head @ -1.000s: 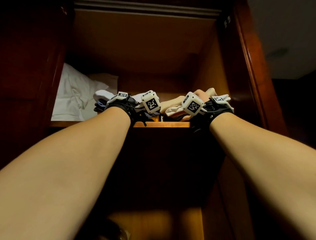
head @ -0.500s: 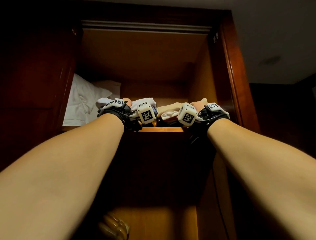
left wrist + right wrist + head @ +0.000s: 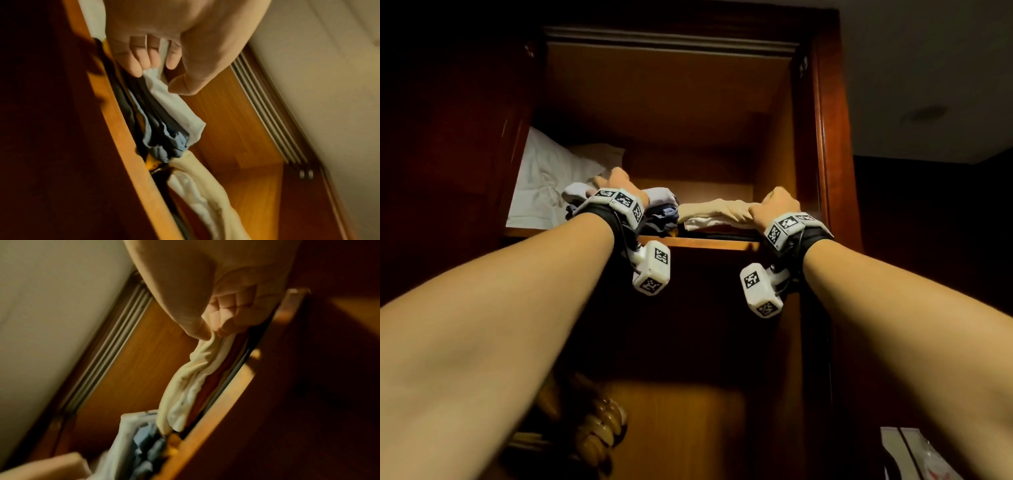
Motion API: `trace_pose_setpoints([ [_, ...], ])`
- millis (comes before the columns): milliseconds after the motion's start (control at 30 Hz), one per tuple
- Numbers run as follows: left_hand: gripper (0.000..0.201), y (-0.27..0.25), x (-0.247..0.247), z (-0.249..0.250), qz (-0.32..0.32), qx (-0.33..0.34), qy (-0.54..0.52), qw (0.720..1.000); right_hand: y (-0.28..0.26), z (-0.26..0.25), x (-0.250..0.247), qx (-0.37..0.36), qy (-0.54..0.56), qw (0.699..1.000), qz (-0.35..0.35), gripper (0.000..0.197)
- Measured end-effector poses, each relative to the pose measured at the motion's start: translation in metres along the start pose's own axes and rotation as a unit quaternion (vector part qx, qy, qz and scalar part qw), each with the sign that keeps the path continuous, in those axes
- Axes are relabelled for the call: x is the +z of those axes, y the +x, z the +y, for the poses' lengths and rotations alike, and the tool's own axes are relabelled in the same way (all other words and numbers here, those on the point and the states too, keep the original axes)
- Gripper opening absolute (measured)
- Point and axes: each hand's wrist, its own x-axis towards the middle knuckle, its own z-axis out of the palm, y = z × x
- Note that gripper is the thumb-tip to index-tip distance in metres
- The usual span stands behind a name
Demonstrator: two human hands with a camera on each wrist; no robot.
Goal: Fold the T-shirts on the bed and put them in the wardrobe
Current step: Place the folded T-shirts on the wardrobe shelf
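T-shirts are lying folded on the top shelf [image 3: 698,242] of the wardrobe [image 3: 832,137], right at its front edge; the white and blue pile [image 3: 661,209] is sitting on the left, and the cream T-shirt [image 3: 715,214] is lying just beside it on the right, touching it; the left hand [image 3: 625,183] is resting on the white and blue pile, with its fingers [image 3: 136,65] nearly straight and loose, touching the white top layer [image 3: 174,105] and not squeezing it; the right hand [image 3: 775,207] is making a fist around one end of the cream T-shirt, with the thumb and fingers [image 3: 230,314] pinching the bunched cloth tight; a white pillow [image 3: 544,185] is sitting further left on the same shelf; black and white square code marks are showing on the white blocks [image 3: 652,269] strapped to both wrists; no words or brand names are showing clearly enough to read; wooden hangers [image 3: 599,428] are showing down below in the dark
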Motion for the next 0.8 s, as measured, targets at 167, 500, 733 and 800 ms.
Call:
trace_pose_setpoints([
  [167, 0.077, -0.002, -0.003, 0.006, -0.116, 0.119, 0.087, 0.982, -0.004, 0.002, 0.005, -0.177, -0.150, 0.973, 0.005, 0.043],
  [500, 0.055, 0.030, 0.042, 0.010, -0.164, 0.216, 0.144, 0.952, 0.039, 0.015, 0.053, -0.198, -0.253, 0.943, -0.085, 0.046],
  [733, 0.048, 0.039, 0.076, -0.002, -0.178, 0.247, 0.173, 0.937, 0.062, 0.022, 0.084, -0.160, -0.278, 0.938, -0.130, 0.066],
  [800, 0.056, 0.042, 0.088, -0.007, -0.160, 0.258, 0.199, 0.932, 0.066, 0.027, 0.092, -0.159, -0.282, 0.940, -0.110, 0.058],
])
